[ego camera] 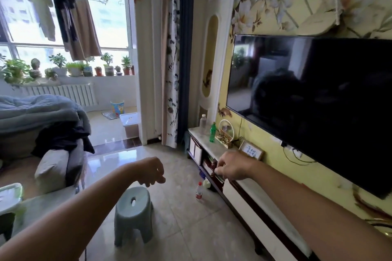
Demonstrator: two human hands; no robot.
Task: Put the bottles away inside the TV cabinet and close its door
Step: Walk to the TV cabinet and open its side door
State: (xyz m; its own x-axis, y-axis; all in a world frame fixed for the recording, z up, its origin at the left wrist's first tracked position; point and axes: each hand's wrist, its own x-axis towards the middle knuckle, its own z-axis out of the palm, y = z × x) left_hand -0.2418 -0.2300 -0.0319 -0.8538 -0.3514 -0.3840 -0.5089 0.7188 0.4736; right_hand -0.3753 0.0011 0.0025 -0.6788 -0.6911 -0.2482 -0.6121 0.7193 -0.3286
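Plainly, with both hands empty, left hand loosely curled and right hand pinched shut at the TV cabinet front edge, she should open its door fully before fetching the floor bottle and the green bottle near the cabinet top's far end.

Right of centre, my TV cabinet runs along the wall; on its pale top stand a clear bottle, a green bottle, a round ornament and a small framed picture. On the tiled floor below stand a red-labelled bottle and a grey-blue plastic stool.
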